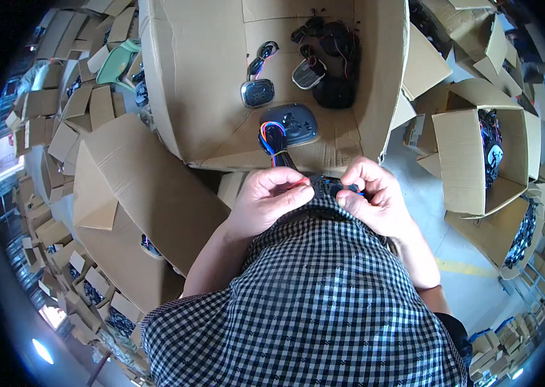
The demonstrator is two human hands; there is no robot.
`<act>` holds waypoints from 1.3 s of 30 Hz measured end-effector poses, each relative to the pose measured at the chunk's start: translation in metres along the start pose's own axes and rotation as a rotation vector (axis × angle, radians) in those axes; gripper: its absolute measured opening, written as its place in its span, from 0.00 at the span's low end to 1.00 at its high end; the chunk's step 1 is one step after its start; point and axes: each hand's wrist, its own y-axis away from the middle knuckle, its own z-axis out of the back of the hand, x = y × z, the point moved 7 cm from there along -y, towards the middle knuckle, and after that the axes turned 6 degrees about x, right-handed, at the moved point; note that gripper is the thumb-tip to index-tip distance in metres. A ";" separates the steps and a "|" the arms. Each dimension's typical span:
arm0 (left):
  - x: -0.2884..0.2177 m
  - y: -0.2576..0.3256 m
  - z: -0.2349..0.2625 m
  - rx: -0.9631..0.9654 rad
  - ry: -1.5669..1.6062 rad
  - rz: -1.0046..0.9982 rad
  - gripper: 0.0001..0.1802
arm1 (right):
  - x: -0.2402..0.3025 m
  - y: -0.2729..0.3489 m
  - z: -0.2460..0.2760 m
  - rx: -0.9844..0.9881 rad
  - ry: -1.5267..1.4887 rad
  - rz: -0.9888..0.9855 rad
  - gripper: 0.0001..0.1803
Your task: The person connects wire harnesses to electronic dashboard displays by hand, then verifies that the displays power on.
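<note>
My left hand [271,198] is closed in a pinch, with a thin red wire [299,183] showing at its fingertips. My right hand [377,201] pinches a small dark-and-blue piece [355,189] too covered by the fingers to name. Both hands meet over my lap, a short way apart, above a black-and-white checked apron [324,277]. Just beyond them, a tied bundle of coloured wires [274,137] hangs over the near edge of a large open carton [176,84]. Behind this bundle lies a black rounded oblong unit [298,124].
Inside the carton are a smaller grey-faced unit with a cable [257,93] and a pile of dark units with cables [337,64]. Open cartons stand to the left [137,187] and right [459,161]. A green plastic chair [116,64] is at the far left.
</note>
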 end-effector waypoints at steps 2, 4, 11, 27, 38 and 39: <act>0.000 0.000 -0.002 0.018 -0.019 0.011 0.06 | -0.004 0.002 -0.004 0.089 0.020 -0.042 0.06; 0.004 -0.001 -0.007 0.086 -0.022 0.112 0.06 | -0.004 0.001 -0.005 0.119 -0.026 -0.067 0.06; 0.003 -0.001 -0.014 0.116 -0.061 0.118 0.05 | -0.005 0.000 -0.009 0.264 -0.093 -0.183 0.07; 0.002 0.003 -0.012 0.193 -0.072 0.220 0.07 | -0.018 -0.004 -0.015 0.335 0.071 -0.230 0.05; 0.010 0.000 -0.001 0.186 -0.049 0.209 0.07 | -0.019 -0.009 -0.016 0.186 -0.036 -0.184 0.05; 0.010 0.000 0.001 0.197 -0.051 0.200 0.08 | -0.019 -0.009 -0.016 0.188 -0.036 -0.186 0.05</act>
